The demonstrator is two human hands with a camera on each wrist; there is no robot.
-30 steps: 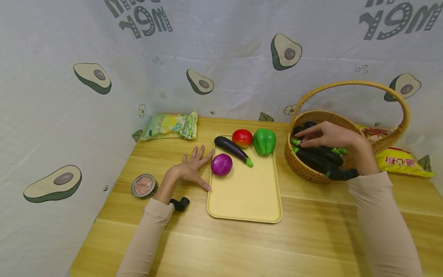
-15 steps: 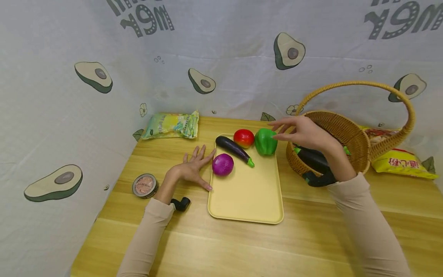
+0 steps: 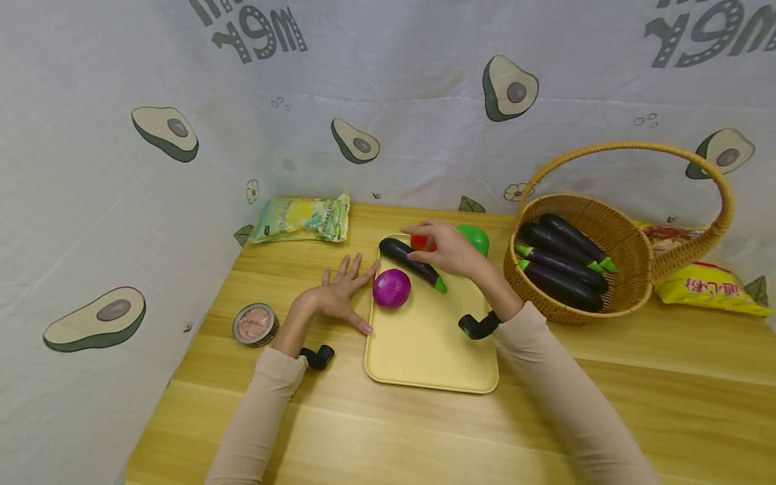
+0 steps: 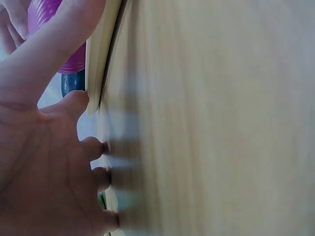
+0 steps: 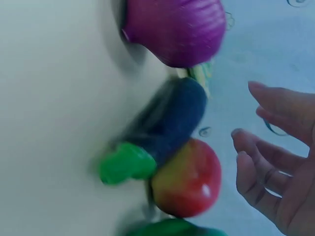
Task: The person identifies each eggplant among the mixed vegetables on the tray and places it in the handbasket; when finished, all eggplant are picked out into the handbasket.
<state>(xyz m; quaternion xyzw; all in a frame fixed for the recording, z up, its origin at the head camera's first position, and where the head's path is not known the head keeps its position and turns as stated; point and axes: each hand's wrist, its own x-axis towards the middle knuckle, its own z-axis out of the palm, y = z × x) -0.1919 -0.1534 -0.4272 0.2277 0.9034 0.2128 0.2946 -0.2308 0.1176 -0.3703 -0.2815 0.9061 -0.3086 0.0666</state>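
Note:
On the yellow tray (image 3: 433, 350) lie an eggplant (image 3: 403, 252), a purple onion (image 3: 391, 288), a red mango-like fruit (image 3: 422, 243) and a green bell pepper (image 3: 475, 238). My right hand (image 3: 451, 250) hovers over the tray's far half, its thumb and fingers apart with nothing between them. It partly covers the fruit and the pepper in the head view. In the right wrist view the eggplant (image 5: 165, 123) lies against the fruit (image 5: 187, 179), short of my fingertips. My left hand (image 3: 333, 296) has its fingers spread, thumb and index finger at the tray's left rim (image 4: 98, 69).
Right of the tray stands a wicker basket (image 3: 630, 252) with a tall handle, holding several eggplants (image 3: 560, 263). Behind it lies a yellow-and-red food bag (image 3: 706, 289). A green-yellow packet (image 3: 300, 219) is at the back left, and a round tin (image 3: 254, 325) sits left of my left hand.
My right hand has left the basket, carrying nothing, and moved left over the tray to above the eggplant and red fruit. The left hand stays in place at the tray rim.

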